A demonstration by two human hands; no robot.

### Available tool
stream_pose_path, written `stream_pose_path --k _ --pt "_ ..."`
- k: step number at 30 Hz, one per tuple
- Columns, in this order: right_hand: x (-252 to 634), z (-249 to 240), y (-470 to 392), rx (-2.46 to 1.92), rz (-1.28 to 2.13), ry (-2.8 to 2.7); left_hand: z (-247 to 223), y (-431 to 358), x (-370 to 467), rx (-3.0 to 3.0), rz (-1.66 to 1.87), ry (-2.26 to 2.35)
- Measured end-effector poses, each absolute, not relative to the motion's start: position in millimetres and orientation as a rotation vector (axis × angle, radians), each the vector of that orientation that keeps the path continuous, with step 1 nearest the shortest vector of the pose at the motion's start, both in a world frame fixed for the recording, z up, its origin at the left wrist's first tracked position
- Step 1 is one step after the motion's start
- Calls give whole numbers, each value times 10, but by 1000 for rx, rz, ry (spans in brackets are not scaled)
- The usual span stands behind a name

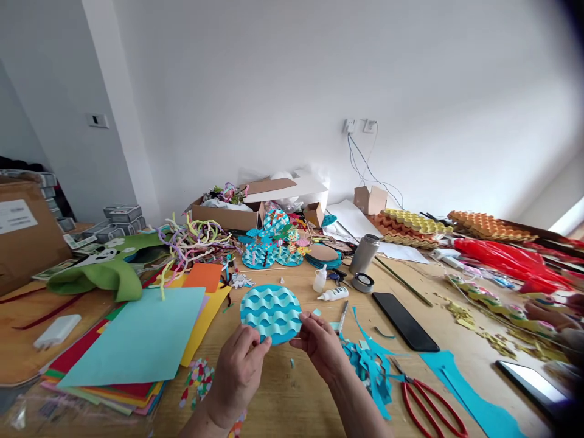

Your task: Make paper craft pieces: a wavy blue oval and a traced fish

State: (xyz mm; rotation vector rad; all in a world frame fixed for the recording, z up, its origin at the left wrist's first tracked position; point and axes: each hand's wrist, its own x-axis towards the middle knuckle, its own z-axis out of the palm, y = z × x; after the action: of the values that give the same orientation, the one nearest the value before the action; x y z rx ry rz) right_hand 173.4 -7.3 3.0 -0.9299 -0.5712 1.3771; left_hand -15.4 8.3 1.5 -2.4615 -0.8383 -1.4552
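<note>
A round blue paper disc (270, 313) is held a little above the table, with pale wavy paper strips across its face. My left hand (241, 368) pinches its lower left edge between thumb and fingers. At the right edge, my right hand (322, 347) grips the disc, seemingly by a strip's end. Right of that hand lie a pen (343, 316) and a heap of blue paper scraps (371, 371). Beyond the disc are a white glue tube (334, 294) and a small clear squeeze bottle (320, 278).
Coloured paper sheets (137, 340) are stacked at left, below fuzzy pipe cleaners (201, 237). Red-handled scissors (424, 395), a black phone (405, 321) and a metal flask (365, 252) stand or lie at right. Another person's hand (545, 313) is at the far right. Blue wavy-strip crafts (269, 249) lie behind.
</note>
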Motion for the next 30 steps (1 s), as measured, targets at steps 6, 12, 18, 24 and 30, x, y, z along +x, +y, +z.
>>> stream_pose_path --k 6,12,18,24,30 --pt "1753 -7 -63 -906 1274 -552 17 79 -162 -2454 -1685 -983" --pt "1760 4 -68 -888 1228 -553 -42 221 -208 -2326 -2354 -1668" --pt "1736 -6 -75 -893 1268 -562 44 292 -214 -2333 -2979 -2317" --pt "1744 -14 -68 -882 1290 -552 91 239 -172 -2456 -3118 -2394" --pt "1745 -21 -73 -879 1318 -595 92 244 -167 -2486 -3101 -2391"
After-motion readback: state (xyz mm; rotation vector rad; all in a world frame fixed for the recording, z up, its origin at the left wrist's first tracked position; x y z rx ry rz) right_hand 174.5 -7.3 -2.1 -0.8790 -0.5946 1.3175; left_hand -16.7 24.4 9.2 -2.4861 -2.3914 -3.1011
